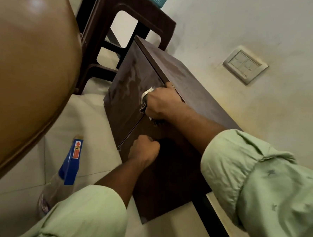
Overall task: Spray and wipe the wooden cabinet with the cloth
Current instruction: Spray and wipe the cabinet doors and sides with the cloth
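Pale-green sleeve (258, 179) at lower right leads to the right hand (160, 104) mid-frame, which clutches a bunched cloth (145, 99) against the wooden cabinet (128, 91) front. The left hand (144, 150) is fisted against the lower door; I cannot tell if it holds anything. A pushed door could swing. The spray bottle (70, 164) at lower left could be knocked over.

Pale tiled floor (90, 114), stained off-white wall (249, 23) with switch plate (245, 64); dark plastic stool (110, 24), tan leather seat (27, 64) left.
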